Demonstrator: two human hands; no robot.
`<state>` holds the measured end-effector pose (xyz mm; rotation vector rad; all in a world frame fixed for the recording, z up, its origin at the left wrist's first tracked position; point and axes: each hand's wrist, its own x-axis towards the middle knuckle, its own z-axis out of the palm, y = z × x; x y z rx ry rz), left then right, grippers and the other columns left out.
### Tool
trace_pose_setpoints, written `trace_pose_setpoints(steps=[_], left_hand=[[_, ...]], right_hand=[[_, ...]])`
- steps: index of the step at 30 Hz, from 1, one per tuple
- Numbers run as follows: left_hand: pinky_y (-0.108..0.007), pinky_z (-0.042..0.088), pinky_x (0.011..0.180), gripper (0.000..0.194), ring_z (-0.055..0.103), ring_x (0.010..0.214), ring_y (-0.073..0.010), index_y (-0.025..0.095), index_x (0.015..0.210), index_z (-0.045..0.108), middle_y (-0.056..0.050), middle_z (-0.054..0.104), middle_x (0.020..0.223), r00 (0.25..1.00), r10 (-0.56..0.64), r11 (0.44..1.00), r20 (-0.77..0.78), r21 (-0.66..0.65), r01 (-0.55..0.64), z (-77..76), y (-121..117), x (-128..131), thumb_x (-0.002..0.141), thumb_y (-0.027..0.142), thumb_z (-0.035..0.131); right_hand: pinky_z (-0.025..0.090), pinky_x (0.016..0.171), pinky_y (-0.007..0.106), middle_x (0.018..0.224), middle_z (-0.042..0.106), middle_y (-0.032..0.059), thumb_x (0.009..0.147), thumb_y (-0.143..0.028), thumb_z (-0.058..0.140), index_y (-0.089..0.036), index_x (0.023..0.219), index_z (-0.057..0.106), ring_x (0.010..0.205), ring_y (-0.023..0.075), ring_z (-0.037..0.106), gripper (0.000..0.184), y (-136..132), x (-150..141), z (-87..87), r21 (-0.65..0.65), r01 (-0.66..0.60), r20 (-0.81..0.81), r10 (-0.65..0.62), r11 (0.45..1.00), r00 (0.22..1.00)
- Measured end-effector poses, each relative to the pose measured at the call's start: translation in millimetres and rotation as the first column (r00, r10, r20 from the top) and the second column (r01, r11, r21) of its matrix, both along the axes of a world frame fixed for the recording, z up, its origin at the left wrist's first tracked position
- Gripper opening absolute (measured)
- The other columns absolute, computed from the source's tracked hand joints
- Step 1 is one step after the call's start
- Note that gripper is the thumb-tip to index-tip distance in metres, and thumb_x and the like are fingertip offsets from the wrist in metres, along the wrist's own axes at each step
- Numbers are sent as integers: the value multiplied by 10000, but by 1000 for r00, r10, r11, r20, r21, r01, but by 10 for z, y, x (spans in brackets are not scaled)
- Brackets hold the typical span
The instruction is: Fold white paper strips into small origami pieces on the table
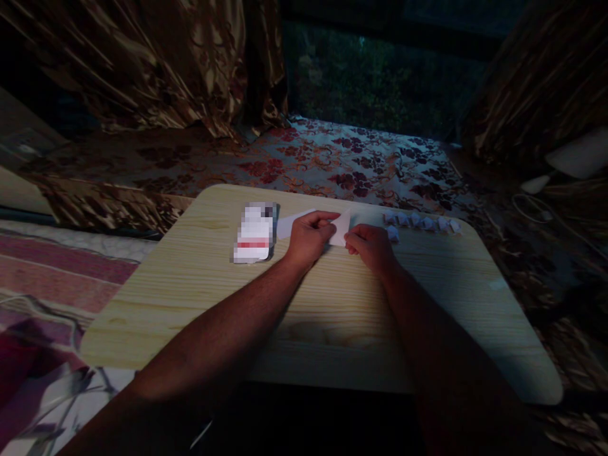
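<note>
A white sheet of paper lies folded on a light wooden table. My left hand is curled over the paper's left part, fingers bent and pressing on it. My right hand pinches the paper's right edge with thumb and fingers together. Both hands rest on the tabletop near its far side. A row of several small folded paper pieces lies just right of my right hand.
A white card-like object with a red stripe, blurred, lies left of my left hand. Floral bedding surrounds the table; brown curtains hang behind. A white cable lies at the right.
</note>
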<state>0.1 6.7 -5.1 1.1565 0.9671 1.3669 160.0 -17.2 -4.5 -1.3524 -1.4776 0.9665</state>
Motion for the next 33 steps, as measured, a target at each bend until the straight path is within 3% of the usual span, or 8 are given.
trace_pose_setpoints(steps=[27, 33], left_hand=[[-230, 329, 531, 288, 437, 528, -75, 168, 910, 784, 37, 566, 592, 998, 38, 999, 58, -18, -37, -23, 33, -26, 630, 160, 721], [-232, 342, 528, 286, 436, 523, -76, 169, 906, 780, 41, 559, 586, 997, 39, 999, 67, -31, -37, -9, 32, -19, 626, 172, 722]], right_hand=[[334, 463, 235, 479, 558, -36, 735, -276, 632, -193, 569, 591, 451, 102, 476, 190, -57, -30, 30, 27, -30, 100, 27, 999, 995], [394, 498, 240, 519, 599, -24, 749, -318, 637, -189, 609, 636, 474, 110, 519, 190, -55, -29, 42, -7, -66, 27, 66, 998, 997]])
